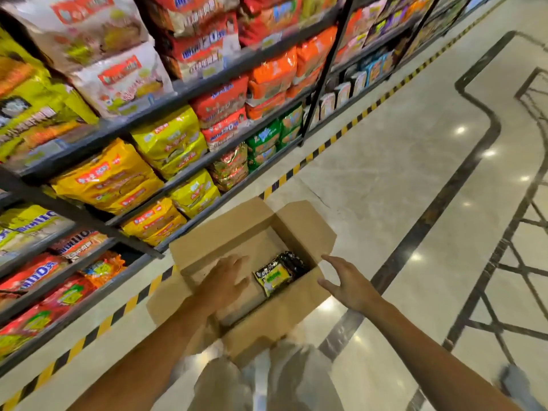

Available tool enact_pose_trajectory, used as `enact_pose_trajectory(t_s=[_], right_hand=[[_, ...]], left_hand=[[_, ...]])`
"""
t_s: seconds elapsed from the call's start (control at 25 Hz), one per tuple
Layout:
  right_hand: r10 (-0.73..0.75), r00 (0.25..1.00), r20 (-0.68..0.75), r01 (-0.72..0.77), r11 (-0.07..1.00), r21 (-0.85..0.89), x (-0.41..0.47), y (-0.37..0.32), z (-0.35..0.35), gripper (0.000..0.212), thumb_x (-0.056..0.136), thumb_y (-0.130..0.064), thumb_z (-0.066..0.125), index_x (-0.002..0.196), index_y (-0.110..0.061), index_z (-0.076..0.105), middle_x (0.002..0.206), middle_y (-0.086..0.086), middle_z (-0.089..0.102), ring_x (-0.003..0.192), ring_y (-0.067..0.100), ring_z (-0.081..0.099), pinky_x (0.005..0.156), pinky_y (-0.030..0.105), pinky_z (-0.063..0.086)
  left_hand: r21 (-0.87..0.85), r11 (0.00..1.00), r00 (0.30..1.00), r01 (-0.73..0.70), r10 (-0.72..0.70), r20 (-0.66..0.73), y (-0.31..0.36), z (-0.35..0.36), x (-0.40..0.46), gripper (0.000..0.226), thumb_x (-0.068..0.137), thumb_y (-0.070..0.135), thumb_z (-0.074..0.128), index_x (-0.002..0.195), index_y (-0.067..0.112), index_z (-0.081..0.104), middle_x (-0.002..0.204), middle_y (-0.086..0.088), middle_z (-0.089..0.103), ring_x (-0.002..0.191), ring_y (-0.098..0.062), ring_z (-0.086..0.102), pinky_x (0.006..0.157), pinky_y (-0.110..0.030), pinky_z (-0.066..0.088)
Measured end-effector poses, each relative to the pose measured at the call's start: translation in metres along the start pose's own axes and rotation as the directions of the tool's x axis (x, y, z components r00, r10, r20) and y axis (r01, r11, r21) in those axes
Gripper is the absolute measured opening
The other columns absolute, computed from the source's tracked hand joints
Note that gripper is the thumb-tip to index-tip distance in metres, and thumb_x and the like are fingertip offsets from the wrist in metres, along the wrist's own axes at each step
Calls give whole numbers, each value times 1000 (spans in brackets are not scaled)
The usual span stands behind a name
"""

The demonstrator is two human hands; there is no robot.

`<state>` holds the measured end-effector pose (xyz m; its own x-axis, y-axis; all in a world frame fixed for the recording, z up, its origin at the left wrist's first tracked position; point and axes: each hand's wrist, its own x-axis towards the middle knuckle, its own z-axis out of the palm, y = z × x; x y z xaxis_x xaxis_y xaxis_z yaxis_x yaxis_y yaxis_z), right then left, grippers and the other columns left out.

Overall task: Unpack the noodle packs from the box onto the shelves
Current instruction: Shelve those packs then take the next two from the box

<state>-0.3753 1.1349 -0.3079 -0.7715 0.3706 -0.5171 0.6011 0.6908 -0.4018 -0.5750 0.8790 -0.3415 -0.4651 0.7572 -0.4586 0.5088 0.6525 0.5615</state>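
Both hands are held open: left hand (226, 275) over the cardboard box (207, 241), nearer the black-and-yellow noodle pack (274, 277) lying just rightward; right hand (345, 280) is kept outside.

Blurred by motion: left hand (226, 278) over the box (237, 229), hiding its floor at nine o'clock of the noodle pack (274, 275), print unreadable; shelves (166, 99) cropped at top and left edges.
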Motion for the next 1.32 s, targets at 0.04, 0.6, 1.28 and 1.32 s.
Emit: enact_pose_trajectory(t_s=[0.04,0.6,1.28,1.32], right_hand=[[10,1000,14,-10,1000,1,23,11,4,65,98,-50,52,154,-25,31,157,0,39,143,23,35,113,32,31],[77,952,295,-61,996,-63,328,213,231,69,97,-40,56,155,-19,27,153,11,42,137,32,42,106,42,43],[266,897,354,-211,960,-187,441,298,387,87,96,-41,54,158,-11,1,153,21,36,131,40,50,105,47,42],[268,897,350,-213,959,-190,442,298,388,87,96,-42,54,159,-11,1,153,21,37,130,40,50,104,47,42]], left_hand=[[-29,999,1000,24,-24,-15,-8,11,20,78,84,61,30,146,16,44,150,-8,43,138,-31,40,111,-41,37],[-103,932,935,348,-337,110,-177,294,282,63,97,30,56,153,19,29,158,-2,29,146,-24,25,117,-37,22],[-648,288,564,705,-781,267,-255,488,417,114,76,17,84,155,8,3,149,-14,44,133,-31,46,97,-30,40],[-670,250,540,699,-799,264,-253,489,417,115,74,19,86,155,8,5,150,-15,42,134,-31,45,101,-32,40]])
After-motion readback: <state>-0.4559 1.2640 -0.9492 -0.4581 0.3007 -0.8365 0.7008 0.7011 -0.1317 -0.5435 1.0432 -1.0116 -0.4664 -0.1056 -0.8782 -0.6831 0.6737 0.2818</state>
